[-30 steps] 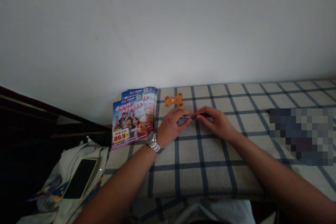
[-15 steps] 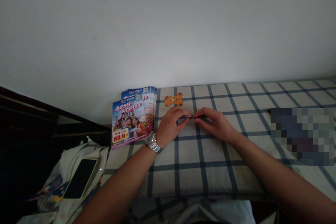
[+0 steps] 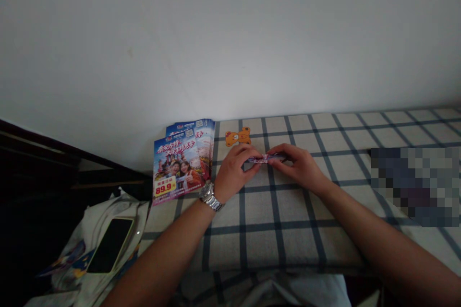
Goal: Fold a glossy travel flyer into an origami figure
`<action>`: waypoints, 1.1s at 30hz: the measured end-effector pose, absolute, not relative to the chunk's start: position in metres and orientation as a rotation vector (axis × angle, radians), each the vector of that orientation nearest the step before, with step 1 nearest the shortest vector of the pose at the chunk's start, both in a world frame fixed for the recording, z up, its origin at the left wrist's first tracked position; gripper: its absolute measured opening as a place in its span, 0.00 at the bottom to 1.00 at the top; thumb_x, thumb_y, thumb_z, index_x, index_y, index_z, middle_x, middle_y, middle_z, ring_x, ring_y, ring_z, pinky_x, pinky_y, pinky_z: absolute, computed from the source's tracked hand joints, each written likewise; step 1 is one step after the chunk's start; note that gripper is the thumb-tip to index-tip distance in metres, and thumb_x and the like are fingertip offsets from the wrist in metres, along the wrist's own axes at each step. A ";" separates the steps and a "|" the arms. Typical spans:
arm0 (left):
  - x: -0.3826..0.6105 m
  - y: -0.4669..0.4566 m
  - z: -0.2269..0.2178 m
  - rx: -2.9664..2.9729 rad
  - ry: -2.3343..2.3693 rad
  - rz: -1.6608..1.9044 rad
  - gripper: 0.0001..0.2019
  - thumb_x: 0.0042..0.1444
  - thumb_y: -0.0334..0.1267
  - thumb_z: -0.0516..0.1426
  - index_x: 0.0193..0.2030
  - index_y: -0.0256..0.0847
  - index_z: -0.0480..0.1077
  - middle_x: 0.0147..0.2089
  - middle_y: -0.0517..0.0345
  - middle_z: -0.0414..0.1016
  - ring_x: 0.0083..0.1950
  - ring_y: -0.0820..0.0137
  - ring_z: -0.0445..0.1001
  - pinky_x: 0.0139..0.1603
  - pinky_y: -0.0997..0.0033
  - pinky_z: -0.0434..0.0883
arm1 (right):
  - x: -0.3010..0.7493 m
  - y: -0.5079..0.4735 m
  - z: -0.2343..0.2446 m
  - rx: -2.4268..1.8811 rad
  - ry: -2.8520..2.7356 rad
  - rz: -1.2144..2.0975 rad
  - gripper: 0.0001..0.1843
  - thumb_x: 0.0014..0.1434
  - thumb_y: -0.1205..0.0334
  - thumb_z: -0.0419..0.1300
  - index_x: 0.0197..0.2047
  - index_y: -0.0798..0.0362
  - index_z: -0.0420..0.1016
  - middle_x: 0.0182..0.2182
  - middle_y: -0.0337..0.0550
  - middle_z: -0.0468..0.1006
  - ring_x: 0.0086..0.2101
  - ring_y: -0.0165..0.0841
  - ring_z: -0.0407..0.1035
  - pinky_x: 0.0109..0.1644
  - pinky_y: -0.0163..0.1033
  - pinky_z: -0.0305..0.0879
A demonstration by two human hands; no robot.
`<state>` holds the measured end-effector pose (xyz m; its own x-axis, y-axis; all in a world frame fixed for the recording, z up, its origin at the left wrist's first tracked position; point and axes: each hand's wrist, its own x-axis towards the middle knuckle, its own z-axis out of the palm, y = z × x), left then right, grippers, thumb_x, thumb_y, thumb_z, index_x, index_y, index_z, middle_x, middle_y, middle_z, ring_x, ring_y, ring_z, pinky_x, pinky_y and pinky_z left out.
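Note:
Between my two hands is a small, narrow strip of folded printed paper (image 3: pixel 264 159), pinkish and white, held low over the checked cloth. My left hand (image 3: pixel 236 168), with a metal watch (image 3: pixel 211 195) on its wrist, pinches the strip's left end between thumb and fingers. The right end sits in the closed fingers of my right hand (image 3: pixel 297 165). Fingertips cover much of the paper, so its full shape is hidden. Just beyond my left hand lies a flat bear cutout or print (image 3: pixel 237 136).
A stack of glossy flyers (image 3: pixel 180 168) lies left of my hands on the checked tablecloth (image 3: pixel 295 220). A phone (image 3: pixel 111 244) rests on white fabric (image 3: pixel 81 240) lower left. A pixelated patch (image 3: pixel 418 187) covers something at the right. A wall (image 3: pixel 230 48) stands behind.
The paper strip has turned so more of its printed face shows between the fingers. My right hand has shifted slightly to the right; the flyers stay put.

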<state>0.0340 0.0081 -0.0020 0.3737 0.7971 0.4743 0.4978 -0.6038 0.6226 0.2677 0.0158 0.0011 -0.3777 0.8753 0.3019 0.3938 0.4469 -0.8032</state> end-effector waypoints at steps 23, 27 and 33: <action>0.032 0.010 -0.003 2.182 1.192 1.133 0.03 0.69 0.34 0.59 0.47 0.43 0.72 0.46 0.56 0.78 0.49 0.66 0.77 0.53 0.64 0.73 | 0.271 0.019 -0.005 -0.980 -1.879 0.835 0.15 0.65 0.56 0.67 0.54 0.48 0.77 0.48 0.47 0.81 0.46 0.38 0.79 0.53 0.46 0.81; 0.032 0.009 -0.001 2.179 1.197 1.162 0.02 0.68 0.32 0.59 0.45 0.43 0.72 0.45 0.58 0.77 0.48 0.67 0.77 0.51 0.65 0.72 | 0.272 0.020 -0.009 -1.017 -1.882 0.858 0.16 0.64 0.55 0.67 0.54 0.48 0.77 0.48 0.45 0.83 0.46 0.39 0.81 0.55 0.47 0.80; 0.033 0.009 -0.001 2.179 1.157 1.158 0.03 0.68 0.35 0.59 0.48 0.43 0.71 0.46 0.56 0.77 0.49 0.66 0.77 0.53 0.63 0.74 | 0.273 0.021 -0.008 -1.100 -1.933 0.798 0.08 0.66 0.56 0.64 0.46 0.48 0.80 0.39 0.42 0.85 0.39 0.37 0.81 0.46 0.42 0.81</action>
